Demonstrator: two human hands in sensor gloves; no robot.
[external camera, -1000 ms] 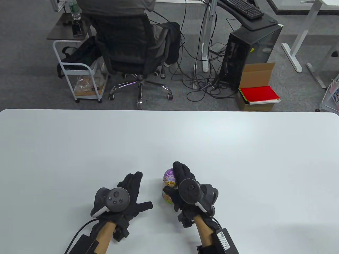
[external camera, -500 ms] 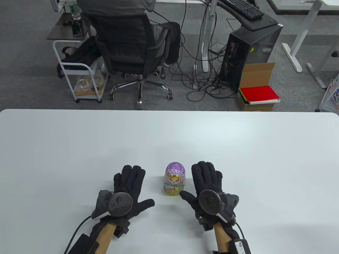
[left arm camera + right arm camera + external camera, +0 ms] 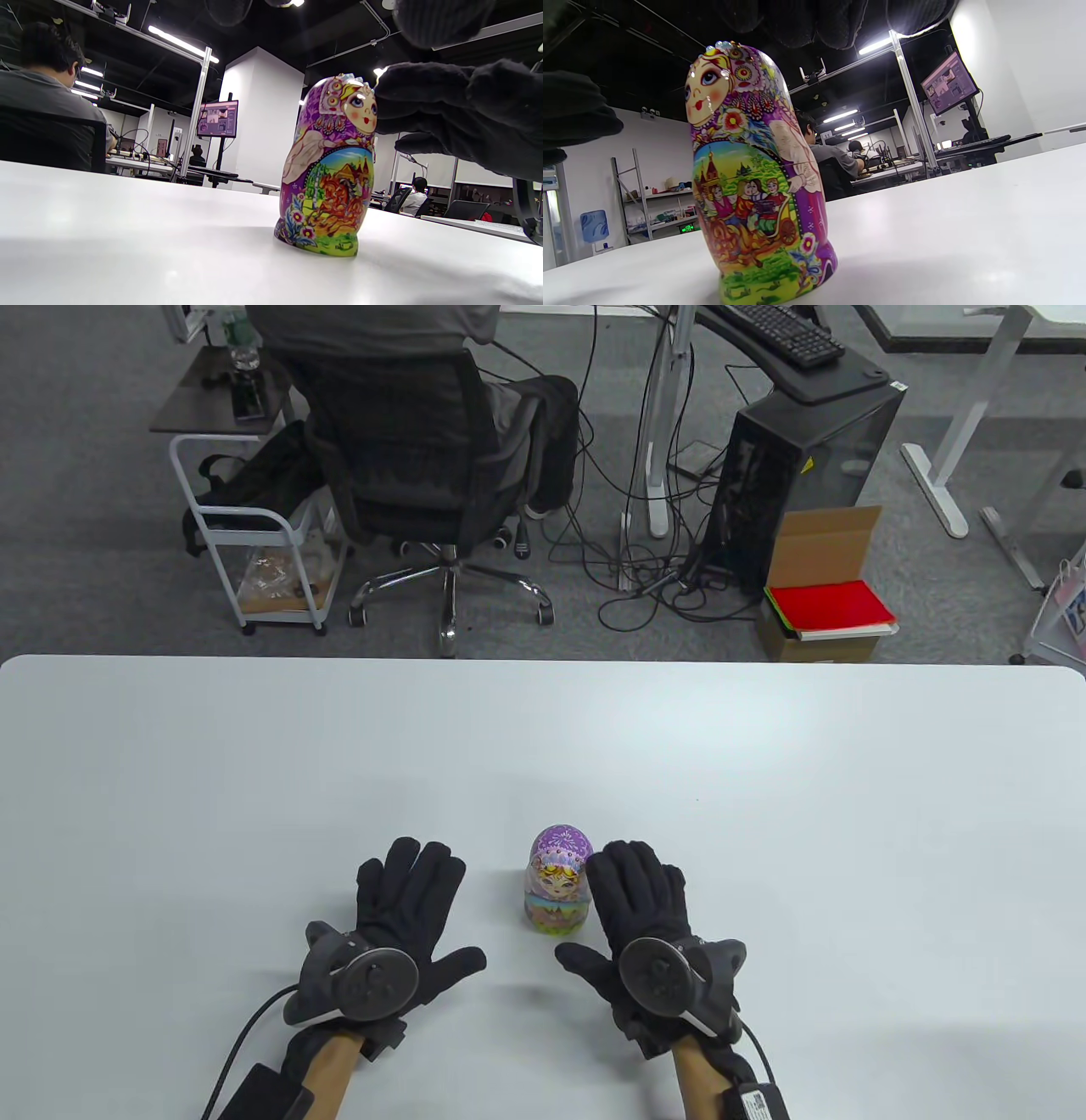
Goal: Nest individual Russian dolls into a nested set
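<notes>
One closed purple Russian doll (image 3: 559, 890) with a painted face stands upright on the white table (image 3: 764, 780), between my hands. It also shows in the left wrist view (image 3: 331, 169) and the right wrist view (image 3: 755, 178). My left hand (image 3: 413, 903) lies flat and open, palm down, left of the doll and apart from it. My right hand (image 3: 632, 899) is open with fingers spread, just right of the doll; whether its fingers touch the doll I cannot tell. Neither hand holds anything.
The table's far edge (image 3: 543, 660) runs across the middle of the table view. Beyond it, on the floor, are an office chair with a seated person (image 3: 424, 466), a white cart (image 3: 254, 551), a computer tower (image 3: 797, 475) and a cardboard box (image 3: 827, 585).
One second ago my right hand gripped the doll. It let go, left the doll standing, opened flat to the right, then shifted slightly left towards it. My left hand stayed open.
</notes>
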